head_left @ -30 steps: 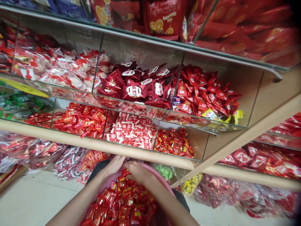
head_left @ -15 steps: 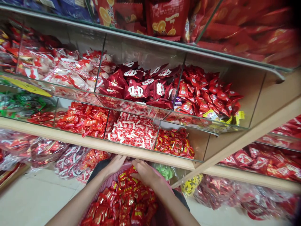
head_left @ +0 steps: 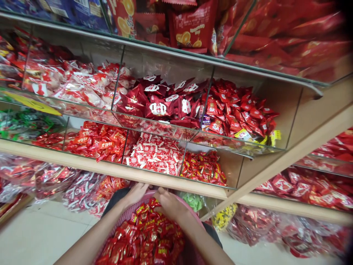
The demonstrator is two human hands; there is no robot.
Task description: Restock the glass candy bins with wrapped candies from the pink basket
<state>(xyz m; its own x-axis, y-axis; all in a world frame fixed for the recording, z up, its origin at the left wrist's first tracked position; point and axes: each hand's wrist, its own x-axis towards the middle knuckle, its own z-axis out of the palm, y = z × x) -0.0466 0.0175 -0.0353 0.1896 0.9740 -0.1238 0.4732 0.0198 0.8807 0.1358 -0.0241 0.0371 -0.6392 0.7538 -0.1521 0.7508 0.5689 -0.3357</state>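
A pink mesh basket (head_left: 121, 216) full of red-wrapped candies (head_left: 149, 230) with yellow lettering sits low in front of me, between my forearms. My left hand (head_left: 137, 194) is at the basket's far left rim, fingers bent over it and their tips partly hidden. Inside the far rim, just above the candies, my right hand (head_left: 167, 201) has its fingers curled together. What those fingers hold is hidden. Straight above the hands, the lowest shelf carries white-and-red wrapped candies (head_left: 157, 152) and a bin of small red-and-yellow candies (head_left: 202, 167).
Glass dividers split the shelves into bins. A wooden shelf edge (head_left: 110, 169) runs right over my hands, and a slanting wooden post (head_left: 292, 147) stands on the right. Plastic bags of candy (head_left: 82, 187) and a yellow bag (head_left: 224, 217) lie below on the tiled floor (head_left: 55, 228).
The view has tilted slightly, so the upper shelves sit a little lower in the picture. Both hands stay at the far side of the basket, with the right fingers shifted slightly.
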